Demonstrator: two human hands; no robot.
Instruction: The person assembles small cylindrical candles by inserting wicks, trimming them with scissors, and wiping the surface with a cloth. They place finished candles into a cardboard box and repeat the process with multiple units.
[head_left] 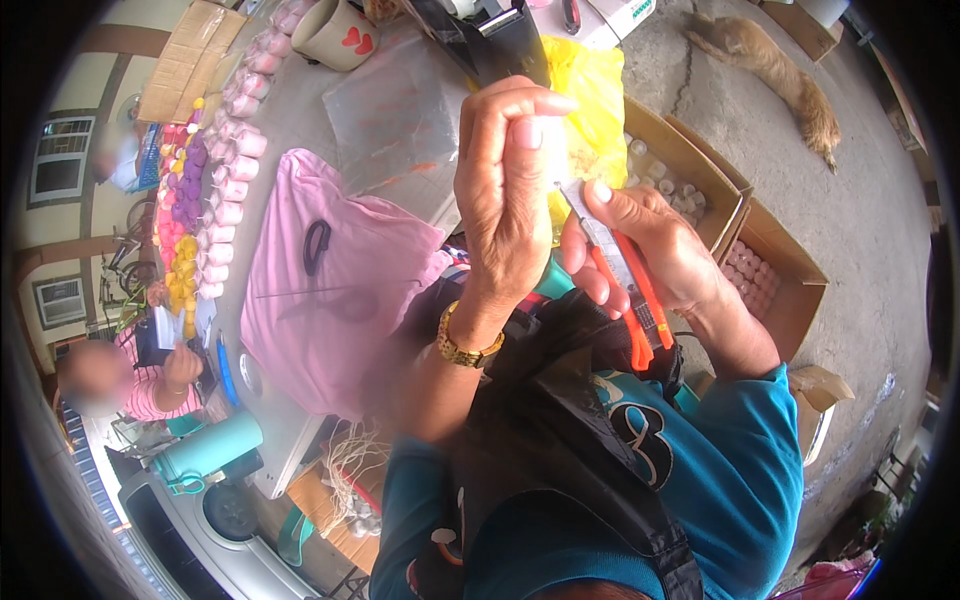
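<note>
My right hand [655, 245] is closed around a hand tool with orange sides and a silver-grey middle [632, 285], perhaps a cutter; its upper end points toward my left hand. My left hand [505, 185], with a gold watch [462, 340] on the wrist, is raised with curled fingers and thumb pressed together. A small whitish patch shows by its fingertips, too bright to make out. Left of this hand, a pink cloth [345, 350] covers part of the table, with black-handled scissors [317, 247] lying on it. Behind my hands hangs a yellow plastic bag [595, 85].
Cardboard boxes [800, 260] at right hold small white and pink pieces. Rows of pink cup-like pieces [235, 170] line the table's far left, near a heart-patterned mug [335, 35]. A person [160, 385] sits at left behind a teal tumbler [210, 445]. A dog [770, 65] lies on the floor.
</note>
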